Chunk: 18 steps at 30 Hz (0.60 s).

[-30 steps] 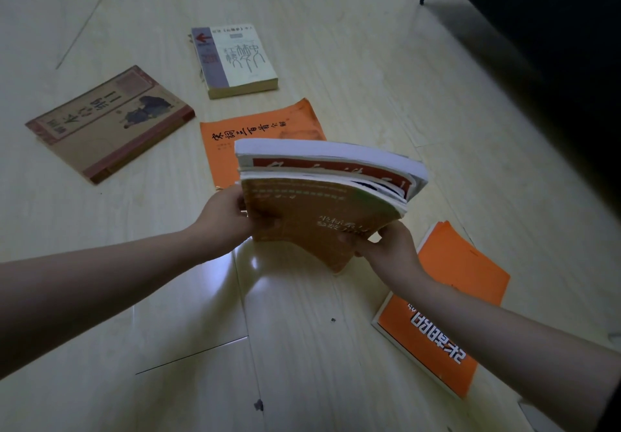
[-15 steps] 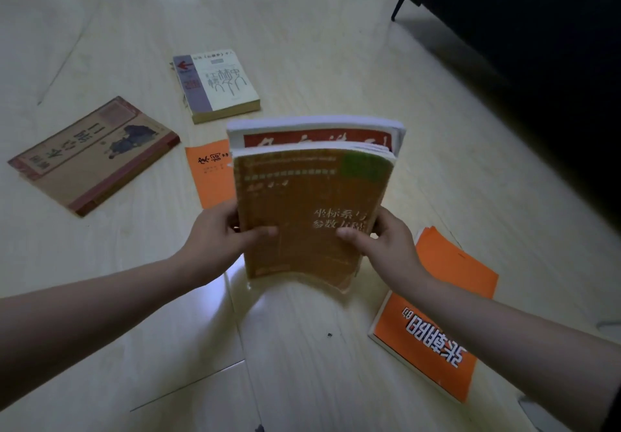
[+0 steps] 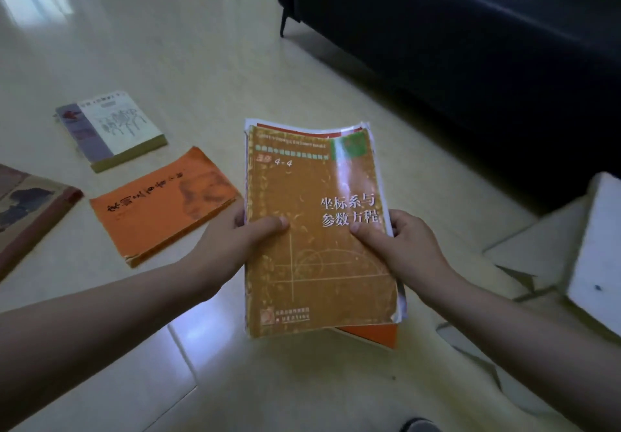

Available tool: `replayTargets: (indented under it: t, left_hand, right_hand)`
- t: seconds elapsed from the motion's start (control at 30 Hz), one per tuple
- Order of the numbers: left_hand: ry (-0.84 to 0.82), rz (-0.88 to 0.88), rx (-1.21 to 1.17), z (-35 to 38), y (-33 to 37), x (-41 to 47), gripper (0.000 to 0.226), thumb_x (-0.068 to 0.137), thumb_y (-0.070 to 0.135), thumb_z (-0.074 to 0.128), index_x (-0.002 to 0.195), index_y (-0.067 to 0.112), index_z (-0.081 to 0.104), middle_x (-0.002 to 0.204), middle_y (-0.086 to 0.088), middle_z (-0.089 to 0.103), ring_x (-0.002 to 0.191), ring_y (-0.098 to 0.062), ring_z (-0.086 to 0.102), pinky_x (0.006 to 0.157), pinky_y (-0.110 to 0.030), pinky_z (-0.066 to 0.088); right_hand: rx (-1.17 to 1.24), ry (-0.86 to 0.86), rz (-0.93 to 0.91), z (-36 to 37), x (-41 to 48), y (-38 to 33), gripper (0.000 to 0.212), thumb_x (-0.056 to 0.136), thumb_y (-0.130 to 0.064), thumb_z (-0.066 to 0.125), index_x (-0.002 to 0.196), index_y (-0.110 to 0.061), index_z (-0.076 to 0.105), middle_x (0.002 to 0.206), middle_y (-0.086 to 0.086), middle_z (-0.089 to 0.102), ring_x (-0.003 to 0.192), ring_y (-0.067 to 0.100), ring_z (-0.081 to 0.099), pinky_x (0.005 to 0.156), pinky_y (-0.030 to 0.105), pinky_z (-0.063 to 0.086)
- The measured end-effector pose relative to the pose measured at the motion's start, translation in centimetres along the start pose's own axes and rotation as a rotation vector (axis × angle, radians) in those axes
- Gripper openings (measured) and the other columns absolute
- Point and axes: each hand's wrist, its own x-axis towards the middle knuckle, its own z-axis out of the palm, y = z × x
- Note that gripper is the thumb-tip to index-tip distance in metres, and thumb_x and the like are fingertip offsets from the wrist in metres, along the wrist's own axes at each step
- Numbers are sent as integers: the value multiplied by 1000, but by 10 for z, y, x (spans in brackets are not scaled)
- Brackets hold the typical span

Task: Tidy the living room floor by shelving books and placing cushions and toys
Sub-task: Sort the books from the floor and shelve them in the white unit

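I hold a small stack of books (image 3: 316, 263) in front of me, a brown-orange maths book on top with its cover facing up. My left hand (image 3: 232, 240) grips the stack's left edge, thumb on the cover. My right hand (image 3: 400, 246) grips the right edge the same way. On the floor to the left lie an orange book (image 3: 161, 206), a white and purple book (image 3: 107, 129) behind it, and a brown book (image 3: 27, 209) cut off by the frame edge. Part of an orange book (image 3: 373, 332) shows under the stack's lower edge.
A dark sofa (image 3: 470, 45) on thin legs fills the upper right. A white block-like object (image 3: 601, 246) and pale flat sheets (image 3: 524, 253) lie at the right. The floor (image 3: 201, 45) is glossy pale tile.
The stack has tipped from edge-on to flat, cover up, and come closer to me. My view has swung right, so the sofa and the white object now show.
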Motion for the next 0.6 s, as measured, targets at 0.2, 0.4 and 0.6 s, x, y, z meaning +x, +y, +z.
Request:
replayTargets:
  t: [0.2, 0.4, 0.6]
  left_hand:
    - [-124, 32, 8, 74, 55, 3, 23, 86, 23, 65, 108, 17, 62, 96, -4, 75, 85, -24, 73, 77, -39, 57]
    - [-213, 103, 40, 143, 96, -15, 26, 84, 29, 67, 108, 19, 62, 96, -1, 75, 82, -21, 73, 75, -37, 57]
    - [-211, 142, 32, 208, 117, -44, 26, 84, 30, 67, 108, 21, 62, 94, -1, 75, 82, -22, 73, 75, -39, 57]
  right_hand:
    - [-4, 128, 76, -103, -38, -23, 24, 77, -41, 75, 74, -18, 68, 58, -10, 69, 51, 4, 65, 50, 20, 48]
    - [-5, 184, 100, -185, -76, -37, 27, 78, -40, 74, 88, -16, 72, 73, -1, 75, 64, 16, 72, 63, 31, 56]
    - [12, 216, 71, -247, -108, -28, 32, 77, -41, 74, 90, -12, 71, 77, 2, 75, 67, 20, 73, 70, 39, 60]
